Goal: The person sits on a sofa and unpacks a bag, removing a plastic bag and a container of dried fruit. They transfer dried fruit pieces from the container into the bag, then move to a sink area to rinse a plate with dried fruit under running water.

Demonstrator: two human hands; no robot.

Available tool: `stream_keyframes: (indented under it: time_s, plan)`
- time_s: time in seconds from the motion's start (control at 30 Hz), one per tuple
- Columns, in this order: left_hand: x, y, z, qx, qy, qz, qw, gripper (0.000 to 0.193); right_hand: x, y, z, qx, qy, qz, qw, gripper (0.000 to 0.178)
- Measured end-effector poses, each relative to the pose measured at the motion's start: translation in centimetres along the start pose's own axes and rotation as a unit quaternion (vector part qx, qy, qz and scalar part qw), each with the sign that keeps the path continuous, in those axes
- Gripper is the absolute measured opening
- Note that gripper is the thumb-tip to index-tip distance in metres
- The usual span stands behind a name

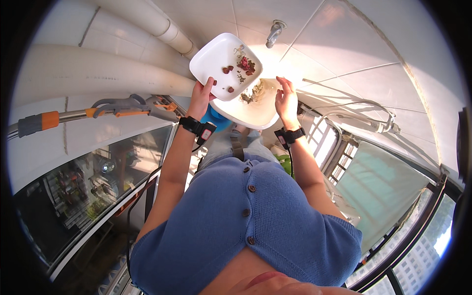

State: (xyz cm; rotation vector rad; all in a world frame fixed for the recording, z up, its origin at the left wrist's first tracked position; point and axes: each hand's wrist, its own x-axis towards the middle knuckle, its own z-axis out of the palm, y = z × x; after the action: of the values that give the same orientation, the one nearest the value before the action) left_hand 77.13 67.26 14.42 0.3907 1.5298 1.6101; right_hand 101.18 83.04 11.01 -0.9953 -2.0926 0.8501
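Observation:
My left hand (200,97) grips the near left edge of a white square plate (209,56), thumb on top. The plate is tilted over the far left part of a white basin (268,110). A few small reddish-brown pieces (226,70), like dried fruit, lie scattered on it. Toward its right side are dark red dried petals (246,64) and pale, crumbly bits. Brown and grey scraps (253,93) lie inside the basin, partly hidden by the plate. Over the basin's right rim, my right hand (286,101) is empty, its fingers bent and the thumb apart.
A metal tap (276,33) sticks out from the tiled wall beyond the basin. Thick white pipes (118,69) run along the left, above an orange and grey pole (49,120). Looped pale cables (383,123) hang at right. A blue bucket (212,118) shows beneath the basin.

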Motion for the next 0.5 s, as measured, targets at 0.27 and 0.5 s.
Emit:
stream_keyframes:
  time_s: [0.27, 0.5]
  plan:
    - [-0.1, 0.5, 0.3, 0.015, 0.000, 0.002, 1.000, 0.047, 3.9, -3.5, 1.6, 0.014, -0.041, -0.075, 0.996, 0.049]
    - [-0.3, 1.1, 0.9, 0.040, -0.006, 0.005, 0.999, 0.046, 8.0, -5.4, 2.6, -0.083, -0.181, -0.054, 0.978, 0.046]
